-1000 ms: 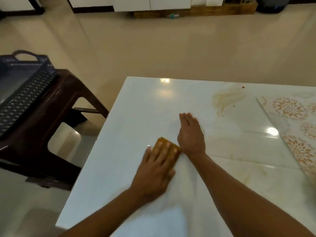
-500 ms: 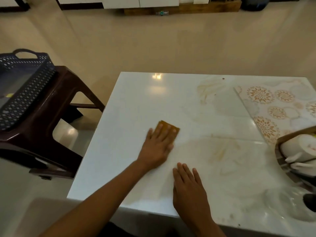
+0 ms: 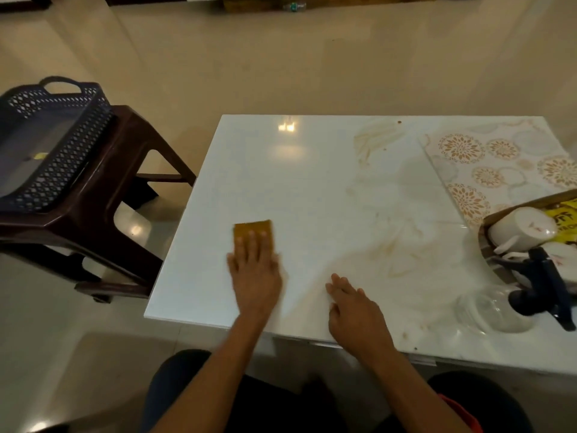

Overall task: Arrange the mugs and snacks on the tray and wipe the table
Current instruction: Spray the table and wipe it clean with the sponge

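My left hand [image 3: 255,270] presses flat on a small orange-brown cloth [image 3: 253,229] on the white table [image 3: 312,182], near its front left. My right hand [image 3: 356,310] rests flat on the table by the front edge, holding nothing. A wooden tray [image 3: 512,205] sits at the right edge with white mugs [image 3: 521,228] lying in it and a yellow snack packet [image 3: 565,215]. Brownish streaks [image 3: 390,254] mark the table between my hands and the tray.
A clear spray bottle with a dark trigger head [image 3: 543,292] lies on the table at the right front. A flower-patterned mat [image 3: 499,164] covers the far right corner. A dark stool [image 3: 103,198] carrying a navy plastic basket [image 3: 46,145] stands left of the table.
My left hand has slid the cloth leftward and toward me across the table. My right hand pulled back from beside the cloth to the front edge. The view widened, showing the tray and spray bottle.
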